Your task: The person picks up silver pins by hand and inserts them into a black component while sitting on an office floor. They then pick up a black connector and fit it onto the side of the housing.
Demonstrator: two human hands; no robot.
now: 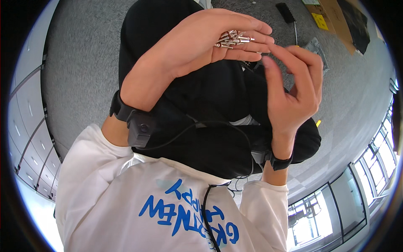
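Observation:
Several small silver blind rivets (233, 39) lie in a loose pile in my left hand (197, 40). The palm is cupped under them, its fingers stretched to the right and slightly curled. Close by on the right is my right hand (296, 82), its index fingertip at the left fingertips. Thumb and index finger curve toward each other with a gap between them, and I see nothing held there. The other right fingers are bent and partly hidden. Both hands are raised above my black-trousered legs (201, 88).
Grey carpet (84, 63) surrounds my legs. At the far right lie a black-bristled brush (285, 12), an opened cardboard box (338, 23) with a yellow patch and a clear plastic bag (315, 49). A black cable (222, 122) runs between the wrist-worn devices.

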